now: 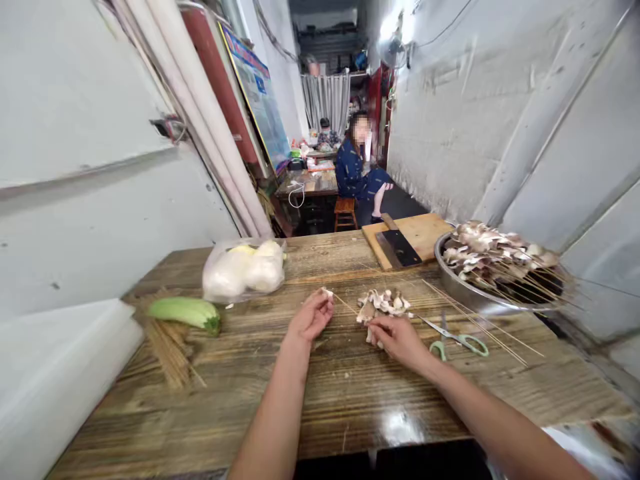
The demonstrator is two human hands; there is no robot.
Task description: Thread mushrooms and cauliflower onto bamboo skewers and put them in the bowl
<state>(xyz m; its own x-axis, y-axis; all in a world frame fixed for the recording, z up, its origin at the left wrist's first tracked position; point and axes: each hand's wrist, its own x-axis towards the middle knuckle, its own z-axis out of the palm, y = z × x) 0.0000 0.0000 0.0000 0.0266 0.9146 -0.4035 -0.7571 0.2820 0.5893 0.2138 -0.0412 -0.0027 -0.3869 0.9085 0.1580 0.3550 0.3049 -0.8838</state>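
Note:
My left hand [314,316] is closed, its fingertips pinching a thin bamboo skewer [345,305] with a small pale mushroom piece [327,292] at its end. The skewer slants right toward a small pile of torn mushrooms [384,304] on the wooden table. At the near side of that pile, my right hand [395,339] is closed, with fingers pinched on a mushroom piece that they partly hide. Just right of this hand lie scissors [453,335] with green handles, blades spread, pointing at the pile.
A metal basin [465,293] of skewered mushrooms [500,250] stands right, loose skewers [480,327] beside it. Behind are a cutting board [425,233] and cleaver [400,248]. Left lie a bagged white bundle [245,270], a green gourd [183,312] and more skewers [170,353]. Someone [353,167] sits beyond.

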